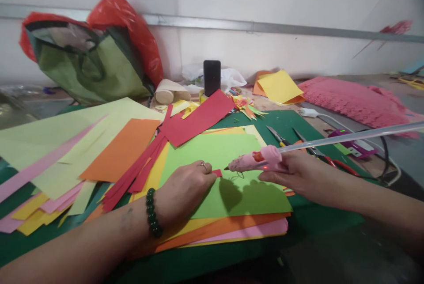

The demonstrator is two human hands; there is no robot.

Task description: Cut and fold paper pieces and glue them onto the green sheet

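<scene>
My left hand point(185, 189), with a ring and a dark bead bracelet, pinches a small red paper piece point(217, 172) above a light green sheet point(228, 173). My right hand point(291, 173) grips a pink glue gun point(258, 162) with a long clear glue stick point(347, 137) in its back. The gun's nozzle points left, just short of the red piece. The green sheet tops a stack of orange, pink and yellow paper on a green mat point(291, 123).
Loose coloured sheets point(66, 142) and red strips point(195, 118) cover the left. Scissors point(276, 136) and red-handled cutters point(331, 158) lie on the right. A black phone point(212, 76), a green and red bag point(89, 61), yellow paper point(280, 86) and a pink cloth point(354, 100) sit behind.
</scene>
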